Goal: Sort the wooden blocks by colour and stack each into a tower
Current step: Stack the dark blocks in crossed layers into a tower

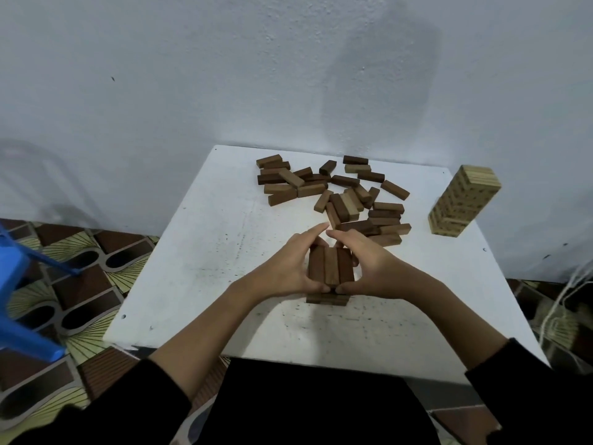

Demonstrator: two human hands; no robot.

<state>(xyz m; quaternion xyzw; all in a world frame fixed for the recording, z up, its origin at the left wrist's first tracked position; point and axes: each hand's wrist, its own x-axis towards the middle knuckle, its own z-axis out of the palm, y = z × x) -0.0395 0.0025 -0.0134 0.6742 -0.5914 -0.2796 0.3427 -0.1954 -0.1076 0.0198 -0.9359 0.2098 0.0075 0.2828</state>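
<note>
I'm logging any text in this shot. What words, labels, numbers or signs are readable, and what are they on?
No text here can be read.
Light tower: dark marks on its block sides, too small and blurred to read.
Dark blocks between the hands: no markings visible.
White table: only scuffs and specks, no writing.

Both forearms are reaching forward over the near edge of the tabletop [192, 284], black sleeves pushed back from the wrists. The left hand [288, 264] and right hand [365, 264] are curving toward each other, forefinger tips nearly meeting at the far side and thumbs nearly touching at the near side.
</note>
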